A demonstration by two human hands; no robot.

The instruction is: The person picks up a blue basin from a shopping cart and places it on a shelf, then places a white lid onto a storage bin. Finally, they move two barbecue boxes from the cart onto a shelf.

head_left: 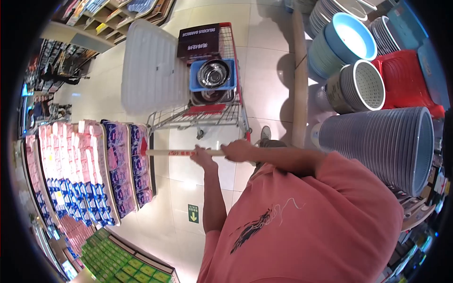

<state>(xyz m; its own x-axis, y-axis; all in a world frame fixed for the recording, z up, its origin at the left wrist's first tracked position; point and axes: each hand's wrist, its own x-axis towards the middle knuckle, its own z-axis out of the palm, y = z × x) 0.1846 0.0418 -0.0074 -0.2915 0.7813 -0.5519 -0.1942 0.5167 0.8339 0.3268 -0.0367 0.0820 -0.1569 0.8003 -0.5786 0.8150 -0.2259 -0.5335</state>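
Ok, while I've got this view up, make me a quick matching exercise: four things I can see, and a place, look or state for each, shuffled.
Things:
1. stick
2. round bowl
3. dark box
4. arrow sign

Places, looks and states:
A. marked "DELICIOUS BARBECUE"
B. green, on the floor
C. held in the left hand and the right hand
D. shiny and silvery

Right pairs: 1-C, 2-D, 3-A, 4-B.
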